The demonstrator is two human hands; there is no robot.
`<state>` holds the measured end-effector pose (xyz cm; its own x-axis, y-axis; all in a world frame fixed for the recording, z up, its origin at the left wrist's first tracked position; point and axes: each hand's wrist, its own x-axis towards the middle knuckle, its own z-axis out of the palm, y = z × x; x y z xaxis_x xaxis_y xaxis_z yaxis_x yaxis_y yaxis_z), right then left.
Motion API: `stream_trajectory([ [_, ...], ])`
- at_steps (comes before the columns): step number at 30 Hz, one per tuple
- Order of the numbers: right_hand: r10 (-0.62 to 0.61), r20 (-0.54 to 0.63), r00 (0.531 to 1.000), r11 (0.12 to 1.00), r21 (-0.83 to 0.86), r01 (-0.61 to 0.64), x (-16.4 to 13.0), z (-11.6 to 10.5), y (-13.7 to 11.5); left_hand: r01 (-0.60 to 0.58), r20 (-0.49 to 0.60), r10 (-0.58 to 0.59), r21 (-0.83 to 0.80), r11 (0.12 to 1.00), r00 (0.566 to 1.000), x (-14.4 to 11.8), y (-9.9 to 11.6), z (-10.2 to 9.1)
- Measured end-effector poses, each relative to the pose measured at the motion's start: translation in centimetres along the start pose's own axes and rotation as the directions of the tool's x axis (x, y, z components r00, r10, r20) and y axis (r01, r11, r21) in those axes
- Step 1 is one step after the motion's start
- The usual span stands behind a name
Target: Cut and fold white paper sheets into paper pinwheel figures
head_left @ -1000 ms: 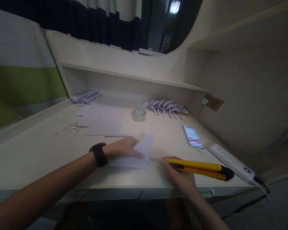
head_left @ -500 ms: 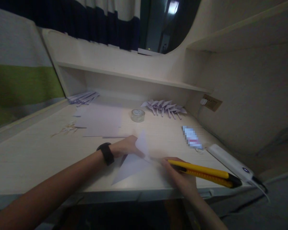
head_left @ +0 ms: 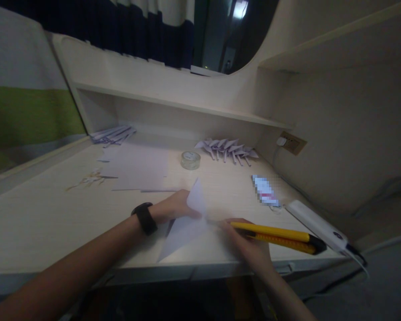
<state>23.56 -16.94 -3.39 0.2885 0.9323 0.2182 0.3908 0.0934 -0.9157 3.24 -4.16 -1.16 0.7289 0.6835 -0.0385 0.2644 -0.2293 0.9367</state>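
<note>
My left hand (head_left: 177,206), with a black watch on its wrist, is closed on a folded sheet of white paper (head_left: 183,234) near the desk's front edge. Some of its fingers are hidden behind the paper. In my right hand (head_left: 245,243) lies a yellow utility knife (head_left: 277,234), gripped so that its black rear end points to the right. Its thin blade reaches left to the paper near the middle. Whether the blade is inside a fold or only against the edge, I cannot tell.
White sheets (head_left: 137,165) lie behind my left hand, with a tape roll (head_left: 190,160) beside them. Paper pinwheels (head_left: 225,149), rolled paper sticks (head_left: 115,133) and small tan scraps (head_left: 90,178) are further out. At right are a phone (head_left: 264,189) and a white power strip (head_left: 317,225).
The knife and my right hand have shifted slightly left and up in the picture. The paper is less blurred and has turned a little. Both hands keep their hold.
</note>
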Motion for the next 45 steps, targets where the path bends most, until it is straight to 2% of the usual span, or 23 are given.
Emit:
stream_trajectory([
  [3,-0.021,-0.055,0.998,1.0,-0.008,0.021,0.0,0.0,-0.3,-0.042,-0.003,0.042,0.045,0.998,0.999,0.1,-0.2,-0.1],
  [7,-0.1,-0.082,0.992,0.994,0.034,0.103,0.2,-0.5,-0.9,-0.072,-0.094,0.086,0.147,0.987,0.992,0.2,-0.2,-0.3],
  [12,-0.258,-0.156,0.953,0.91,0.292,0.294,1.2,-1.6,-1.7,-0.116,-0.13,0.105,-0.079,0.99,0.986,-0.4,0.4,-0.1],
  [14,-0.244,-0.154,0.957,0.888,0.362,0.284,1.6,-1.8,-1.9,-0.126,-0.13,0.104,-0.176,0.976,0.986,-0.7,0.9,0.1],
  [18,-0.193,-0.063,0.979,0.883,0.423,0.201,2.5,-1.9,-2.5,-0.148,-0.139,0.111,-0.294,0.944,0.984,-1.2,1.6,0.3],
  [22,-0.202,-0.009,0.979,0.835,0.521,0.177,3.8,-2.4,-3.5,-0.175,-0.159,0.13,-0.318,0.932,0.979,-1.2,2.1,0.3],
  [24,-0.214,0.054,0.975,0.822,0.55,0.149,4.8,-2.9,-4.0,-0.188,-0.183,0.136,-0.304,0.934,0.974,-1.2,2.3,0.3],
  [28,-0.161,0.279,0.947,0.858,0.513,-0.005,6.0,-3.3,-4.4,-0.206,-0.23,0.14,-0.296,0.933,0.963,-1.3,2.6,0.4],
  [33,-0.084,0.474,0.876,0.894,0.425,-0.144,5.4,-1.5,-4.0,-0.222,-0.308,0.126,-0.3,0.928,0.943,-1.2,2.6,0.6],
  [35,-0.081,0.48,0.874,0.911,0.391,-0.13,5.0,-0.6,-3.9,-0.231,-0.323,0.127,-0.308,0.923,0.938,-1.1,2.3,0.7],
  [38,-0.066,0.424,0.903,0.933,0.347,-0.095,4.9,0.4,-3.9,-0.245,-0.333,0.134,-0.316,0.917,0.933,-0.9,2.0,0.7],
  [43,-0.064,0.37,0.927,0.965,0.259,-0.037,5.3,0.8,-4.0,-0.2,-0.309,0.073,-0.403,0.893,0.948,-1.1,2.3,0.9],
  [45,-0.063,0.365,0.929,0.972,0.235,-0.027,5.3,0.8,-4.0,-0.181,-0.265,0.058,-0.468,0.865,0.963,-1.2,2.5,1.0],
])
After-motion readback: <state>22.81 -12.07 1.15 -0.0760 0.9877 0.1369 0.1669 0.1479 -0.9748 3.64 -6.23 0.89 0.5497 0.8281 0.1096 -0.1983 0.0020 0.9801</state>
